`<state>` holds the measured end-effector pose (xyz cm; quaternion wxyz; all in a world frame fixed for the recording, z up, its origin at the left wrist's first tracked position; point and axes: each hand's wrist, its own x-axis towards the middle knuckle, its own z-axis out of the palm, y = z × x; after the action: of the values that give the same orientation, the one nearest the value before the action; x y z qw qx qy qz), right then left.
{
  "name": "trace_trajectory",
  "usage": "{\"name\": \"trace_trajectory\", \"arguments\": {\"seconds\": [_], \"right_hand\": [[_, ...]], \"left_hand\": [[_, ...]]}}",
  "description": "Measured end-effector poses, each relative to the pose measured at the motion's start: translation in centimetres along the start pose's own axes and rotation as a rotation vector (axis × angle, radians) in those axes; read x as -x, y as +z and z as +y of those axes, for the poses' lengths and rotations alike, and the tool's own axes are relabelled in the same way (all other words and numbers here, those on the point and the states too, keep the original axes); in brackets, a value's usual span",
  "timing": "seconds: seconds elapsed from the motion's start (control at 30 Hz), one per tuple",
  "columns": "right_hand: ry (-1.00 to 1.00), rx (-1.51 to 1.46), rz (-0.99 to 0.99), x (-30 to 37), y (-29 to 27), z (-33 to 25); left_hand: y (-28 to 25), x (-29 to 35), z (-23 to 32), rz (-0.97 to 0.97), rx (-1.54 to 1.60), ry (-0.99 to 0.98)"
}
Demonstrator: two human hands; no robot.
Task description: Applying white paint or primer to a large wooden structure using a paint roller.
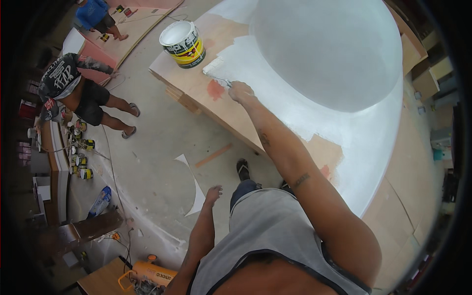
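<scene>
My right hand (241,92) is closed round the handle of a small paint roller (214,66). Its white roller head rests on the wooden panel (223,110), at the edge of the white-painted area. A large paint can (189,58), yellow and dark green with white drips, stands on the panel just left of the roller. Reddish filler patches mark the bare wood beside my hand. A big smooth white dome (324,49) rises from the painted surface farther right. Low at my side hangs my left hand (213,194), holding nothing, its fingers loosely apart.
One person (78,91) stands at left; another person (96,17) is farther back. Several paint cans (81,160) cluster on the left floor. A white offcut (194,189) and wooden strip (214,155) lie near my feet. An orange compressor (150,273) sits lower left.
</scene>
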<state>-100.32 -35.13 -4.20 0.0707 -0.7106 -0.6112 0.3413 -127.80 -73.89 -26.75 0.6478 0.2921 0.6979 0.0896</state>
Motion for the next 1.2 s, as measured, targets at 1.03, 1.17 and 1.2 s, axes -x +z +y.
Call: {"name": "trace_trajectory", "arguments": {"seconds": [1.03, 1.17, 1.2], "right_hand": [[-0.374, 0.127, -0.129, 28.2, -5.4, 33.3], [-0.239, 0.065, -0.071, 25.2, -1.9, 26.4], [-0.195, 0.049, -0.108, 26.0, -1.8, 27.1]], "left_hand": [[33.0, 11.8, -4.1, 0.167, 0.197, 0.170], [35.0, 12.9, 0.7, 0.096, 0.125, 0.195], [35.4, 13.1, 1.0, 0.062, 0.054, 0.197]]}}
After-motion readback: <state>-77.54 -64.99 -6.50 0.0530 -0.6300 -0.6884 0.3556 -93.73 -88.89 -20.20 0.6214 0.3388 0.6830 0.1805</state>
